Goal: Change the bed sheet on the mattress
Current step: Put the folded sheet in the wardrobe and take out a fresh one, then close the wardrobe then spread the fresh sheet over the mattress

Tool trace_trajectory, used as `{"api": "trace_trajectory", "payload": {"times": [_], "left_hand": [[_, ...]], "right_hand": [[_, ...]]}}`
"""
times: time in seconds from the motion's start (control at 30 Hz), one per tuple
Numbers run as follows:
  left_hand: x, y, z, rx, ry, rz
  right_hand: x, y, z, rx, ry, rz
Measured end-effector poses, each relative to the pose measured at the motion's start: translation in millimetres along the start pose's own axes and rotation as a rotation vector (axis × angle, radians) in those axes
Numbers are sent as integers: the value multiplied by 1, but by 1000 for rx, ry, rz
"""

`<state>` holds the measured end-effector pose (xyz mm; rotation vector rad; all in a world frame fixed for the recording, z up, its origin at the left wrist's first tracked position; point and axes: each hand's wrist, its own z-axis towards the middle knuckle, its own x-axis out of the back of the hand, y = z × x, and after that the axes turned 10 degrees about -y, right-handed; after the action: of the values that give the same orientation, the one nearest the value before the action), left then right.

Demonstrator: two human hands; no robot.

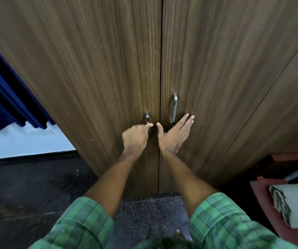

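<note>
A tall wooden wardrobe fills the view, its left door [90,78] and right door [225,69] closed with a thin seam between them. My left hand [135,138] grips the lower part of the left metal handle [147,118], fingers curled round it. My right hand [176,134] lies flat on the right door with straight fingers, just below and beside the right handle [174,108]. No bed, mattress or sheet on a bed is in view.
A dark blue curtain [2,97] hangs at the left over a white wall. The floor [27,191] is dark stone. At the lower right, a folded white and black patterned cloth [294,203] lies on a reddish surface [263,200].
</note>
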<state>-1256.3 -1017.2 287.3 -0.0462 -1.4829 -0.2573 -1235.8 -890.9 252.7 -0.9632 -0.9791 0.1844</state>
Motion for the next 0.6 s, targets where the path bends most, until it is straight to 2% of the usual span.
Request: {"api": "trace_trajectory", "payload": {"times": [0.13, 0.23, 0.47, 0.6], "left_hand": [[11, 0, -2, -25, 218, -186], [22, -2, 3, -62, 250, -185], [38, 5, 8, -24, 135, -191], [44, 8, 4, -6, 54, -181]], "right_hand": [[9, -7, -8, 13, 62, -21], [14, -14, -2, -79, 82, -60], [20, -31, 18, -129, -24, -171], [16, -29, 3, -82, -86, -201]]}}
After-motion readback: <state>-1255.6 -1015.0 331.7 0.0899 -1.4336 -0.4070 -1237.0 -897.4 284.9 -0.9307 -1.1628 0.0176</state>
